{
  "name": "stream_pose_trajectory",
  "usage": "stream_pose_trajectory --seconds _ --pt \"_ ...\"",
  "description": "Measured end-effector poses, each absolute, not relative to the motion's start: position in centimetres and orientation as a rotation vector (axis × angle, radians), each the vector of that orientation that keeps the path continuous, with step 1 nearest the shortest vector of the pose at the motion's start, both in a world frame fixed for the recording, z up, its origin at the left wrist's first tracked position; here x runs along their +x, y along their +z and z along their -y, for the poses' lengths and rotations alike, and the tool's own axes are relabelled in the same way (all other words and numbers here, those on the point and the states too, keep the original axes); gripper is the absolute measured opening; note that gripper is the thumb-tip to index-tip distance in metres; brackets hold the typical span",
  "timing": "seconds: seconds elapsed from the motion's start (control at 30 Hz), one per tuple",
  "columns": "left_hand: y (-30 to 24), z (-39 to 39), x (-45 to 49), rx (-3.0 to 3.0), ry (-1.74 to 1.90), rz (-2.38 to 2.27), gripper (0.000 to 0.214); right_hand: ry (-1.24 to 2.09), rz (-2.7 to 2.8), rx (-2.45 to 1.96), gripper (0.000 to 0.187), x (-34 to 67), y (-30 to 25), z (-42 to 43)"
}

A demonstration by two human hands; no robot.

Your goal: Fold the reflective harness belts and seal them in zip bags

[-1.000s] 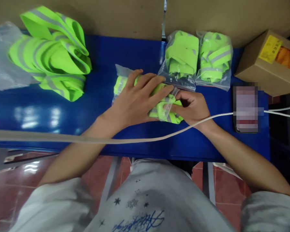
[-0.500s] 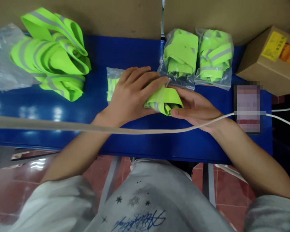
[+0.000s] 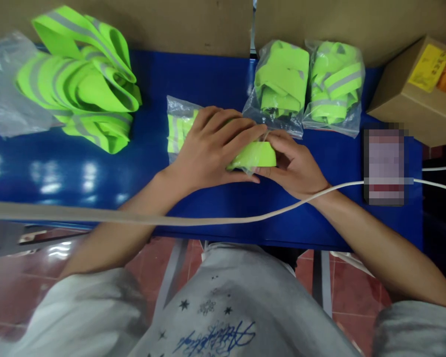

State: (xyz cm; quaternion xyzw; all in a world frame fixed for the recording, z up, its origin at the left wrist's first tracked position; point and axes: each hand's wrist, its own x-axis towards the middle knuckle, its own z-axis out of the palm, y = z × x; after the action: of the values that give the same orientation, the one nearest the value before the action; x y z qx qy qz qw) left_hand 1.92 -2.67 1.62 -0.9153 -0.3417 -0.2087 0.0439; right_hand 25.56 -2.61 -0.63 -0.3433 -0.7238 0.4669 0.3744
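A neon-yellow reflective belt [image 3: 257, 154] with grey stripes lies folded in a clear plastic bag [image 3: 174, 103] at the middle of the blue table. My left hand [image 3: 211, 148] is laid over the bundle, its fingers curved across the top and its thumb along the near side. At the bundle's right end, my right hand [image 3: 295, 161] grips the bag's mouth and the belt's folded edge between thumb and fingers. The middle of the bundle is hidden under my left hand.
Two bagged reflective belts [image 3: 282, 82] [image 3: 334, 82] lie at the back. Loose reflective belts [image 3: 78, 84] are heaped beside an empty plastic bag [image 3: 13, 94] on the left. A cardboard box [image 3: 401, 101], a pixelated phone-like object [image 3: 384, 158] and a white cable [image 3: 342, 187] are at the right.
My right hand has shifted slightly left and closed in on the bundle's end. The belt's open looped end is now pressed flatter into the bag. My left hand stays over the bundle.
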Motion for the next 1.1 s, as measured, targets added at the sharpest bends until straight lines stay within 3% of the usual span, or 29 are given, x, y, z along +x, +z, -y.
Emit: stream_pose_trajectory --seconds 0.13,0.27,0.47,0.67,0.77,0.87,1.1 --pt "1.7 2.6 2.0 -2.717 -0.715 1.047 0.090 1.383 1.547 -0.856 0.072 24.7 -0.5 3.9" --pt "1.7 2.5 1.8 -2.734 -0.756 1.060 0.092 1.540 1.513 -0.791 0.050 24.9 0.4 3.9" --pt "1.3 3.0 2.1 -2.802 -0.654 1.085 0.068 1.145 1.684 -0.954 0.024 25.2 -0.4 3.1" --pt "1.7 4.1 2.9 -2.906 -0.574 1.069 0.055 0.575 1.818 -1.197 0.040 24.9 0.8 4.1" --pt "2.1 4.6 3.7 -2.853 -0.560 0.937 0.037 0.644 1.946 -1.135 0.045 24.6 1.2 4.6" --pt "2.2 5.1 4.7 -2.719 -0.581 0.793 0.018 0.719 2.047 -1.117 0.034 24.3 1.0 5.2" --pt "2.3 5.9 5.1 -2.698 -0.623 0.805 0.017 0.654 2.007 -1.118 0.023 24.4 0.9 5.7"
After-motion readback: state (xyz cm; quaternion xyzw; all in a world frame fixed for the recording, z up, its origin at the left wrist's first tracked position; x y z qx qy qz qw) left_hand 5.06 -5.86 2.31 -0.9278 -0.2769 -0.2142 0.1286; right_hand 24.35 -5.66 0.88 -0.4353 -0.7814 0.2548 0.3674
